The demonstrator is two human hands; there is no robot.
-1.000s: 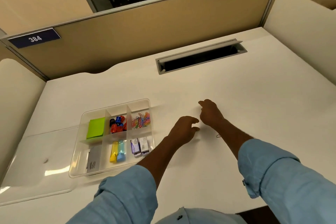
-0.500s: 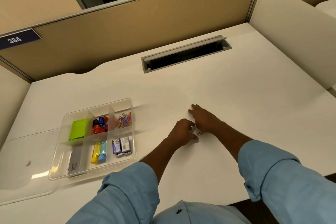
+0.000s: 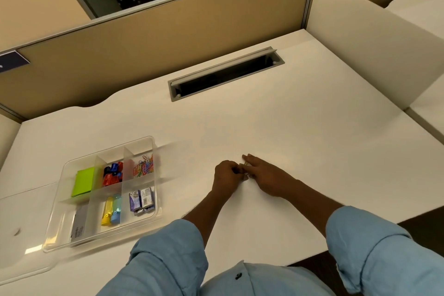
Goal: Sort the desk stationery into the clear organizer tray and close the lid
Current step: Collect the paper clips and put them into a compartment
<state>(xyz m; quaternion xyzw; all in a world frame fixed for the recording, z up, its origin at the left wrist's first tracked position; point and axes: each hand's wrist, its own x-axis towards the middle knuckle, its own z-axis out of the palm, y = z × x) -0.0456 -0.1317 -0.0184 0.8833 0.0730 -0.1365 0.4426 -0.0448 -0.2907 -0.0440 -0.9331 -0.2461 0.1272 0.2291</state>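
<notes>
Left hand: I see the left hand (image 3: 227,175) on the desk (image 3: 300,127), right of the tray, with its fingers curled and its fingertips against the right hand.
Left grip: I cannot tell whether the curled fingers pinch anything, because the fingertips are hidden where the two hands meet.
Right hand: the right hand (image 3: 266,176) lies palm down on the desk with its fingers straight, pointing towards the tray.
Right grip: released; it grasps nothing.
Loose clip: a small loose clip (image 3: 246,163) shows between two fingers of the right hand, just beside the left fingertips.
Organizer tray: the clear organizer tray (image 3: 101,235) sits uncovered on the desk, left of both hands and well apart from them. It has six compartments.
Back row, left to right: green sticky notes (image 3: 83,181); red, blue and black binder clips (image 3: 113,173); coloured paper clips (image 3: 144,166).
Front row, left to right: a grey card (image 3: 78,223); yellow and blue markers (image 3: 110,209); purple staple boxes (image 3: 141,199).
Lid: the clear lid (image 3: 21,214) lies flat on the desk at the tray's left side and is cut off by the frame edge. I cannot tell whether it touches the tray.
Sleeves: light blue sleeves (image 3: 168,255) are rolled up on both forearms.
Background: a grey cable slot (image 3: 225,73) is set in the desk in front of a tan partition (image 3: 144,43).
</notes>
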